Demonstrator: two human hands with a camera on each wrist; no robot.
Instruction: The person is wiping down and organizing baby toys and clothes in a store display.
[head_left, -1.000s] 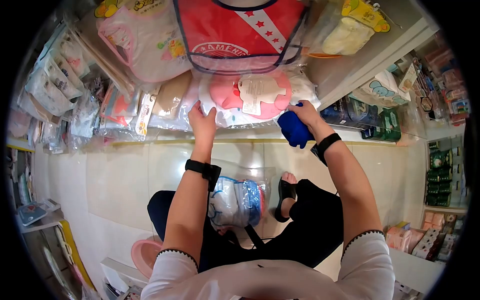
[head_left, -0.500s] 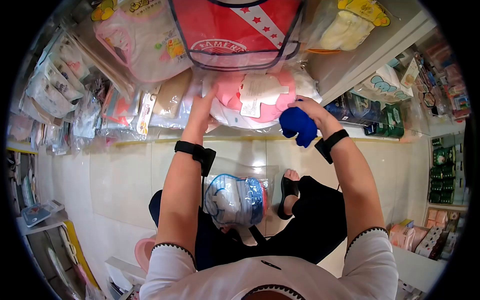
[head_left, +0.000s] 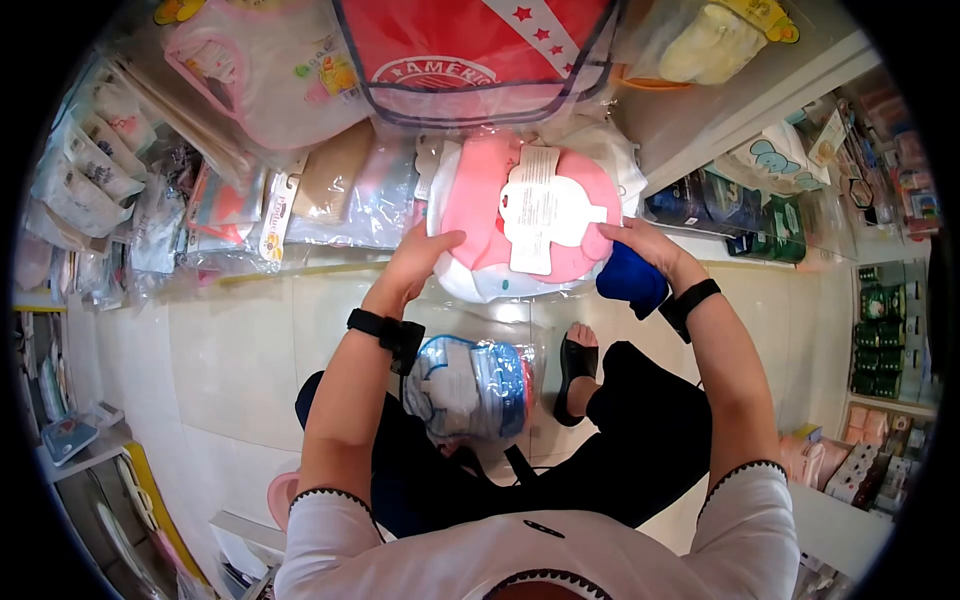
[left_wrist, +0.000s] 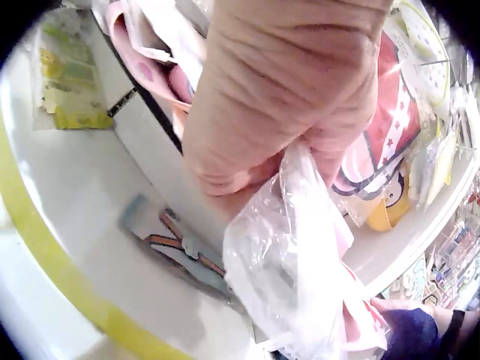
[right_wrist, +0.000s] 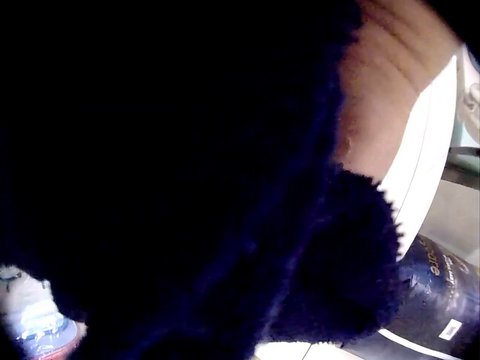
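Observation:
Between both hands, at the front of the shelf, is a pink and white baby item (head_left: 475,235) in a clear plastic bag, a white card label across its middle. My left hand (head_left: 410,262) grips its left edge, thumb on top. In the left wrist view, crinkled clear plastic (left_wrist: 289,255) comes out from under the left hand (left_wrist: 292,90). My right hand (head_left: 645,248) holds the item's right edge together with a bunched blue cloth (head_left: 633,282). Up close, the fuzzy cloth (right_wrist: 322,262) covers most of the right wrist view and hides the fingers.
A red bib (head_left: 440,60) hangs above the shelf, a pale pink-edged bib (head_left: 270,90) to its left. Bagged goods (head_left: 330,185) lie on the shelf at left, dark packages (head_left: 710,205) at right. A bagged blue and white bundle (head_left: 470,385) sits on the floor.
The left hand has taken hold of the pink item's left edge. The item has come forward and right, toward the body, and the right hand with the blue cloth now grips its right edge.

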